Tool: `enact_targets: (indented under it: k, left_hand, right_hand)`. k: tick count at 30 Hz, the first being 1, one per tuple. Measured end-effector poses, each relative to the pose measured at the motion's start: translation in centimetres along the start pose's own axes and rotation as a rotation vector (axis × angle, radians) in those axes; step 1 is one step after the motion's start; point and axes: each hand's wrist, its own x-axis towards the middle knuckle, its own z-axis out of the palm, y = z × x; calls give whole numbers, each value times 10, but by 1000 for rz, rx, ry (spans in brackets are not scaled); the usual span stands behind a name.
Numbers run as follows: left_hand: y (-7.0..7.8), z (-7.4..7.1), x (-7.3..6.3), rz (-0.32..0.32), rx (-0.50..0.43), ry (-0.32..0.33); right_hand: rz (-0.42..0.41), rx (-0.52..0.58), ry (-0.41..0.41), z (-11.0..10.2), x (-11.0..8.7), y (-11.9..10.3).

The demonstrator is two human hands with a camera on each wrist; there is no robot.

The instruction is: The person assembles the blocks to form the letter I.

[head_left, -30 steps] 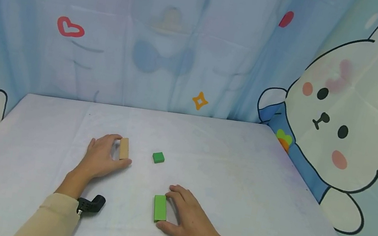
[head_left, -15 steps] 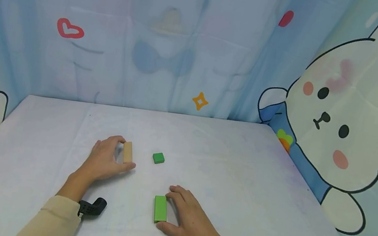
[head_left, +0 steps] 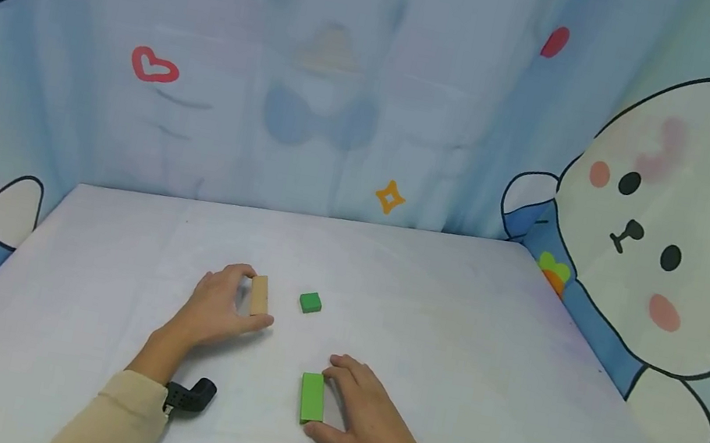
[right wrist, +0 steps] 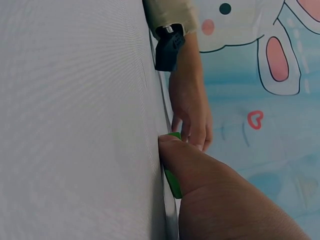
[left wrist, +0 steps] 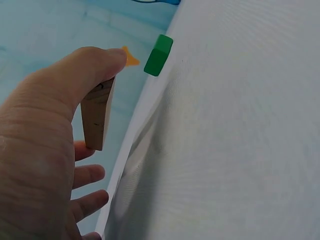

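My left hand (head_left: 216,310) pinches a plain wooden block (head_left: 259,295) by its ends, between thumb and fingers. In the left wrist view the wooden block (left wrist: 97,115) is held off the table, its grained side showing under the thumb. To its right a small dark green block (head_left: 310,302) lies on the table, untouched. Nearer the front, my right hand (head_left: 371,422) grips a light green oblong block (head_left: 313,398) end to end, thumb at the near end. The right wrist view has the thumb covering much of that green block (right wrist: 174,184).
A white cloth covers the table (head_left: 481,355). A blue curtain (head_left: 331,35) with printed rabbits and hearts hangs behind and along the sides. A black wrist camera (head_left: 191,394) is strapped at the left wrist, below a beige sleeve (head_left: 117,413).
My left hand has carried the wooden block rightward, closer to the small dark green block. My right hand stays at the light green block. The head view has shifted slightly.
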Motion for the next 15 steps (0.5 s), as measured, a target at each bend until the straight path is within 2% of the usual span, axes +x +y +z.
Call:
enact_targets:
  k: [9, 15]
  left_hand:
    - [3, 2, 0, 35, 7, 16]
    - [7, 1, 0, 9, -10, -7]
  right_hand:
    - [1, 7, 0, 2, -2, 2]
    - [4, -4, -7, 0, -2, 3]
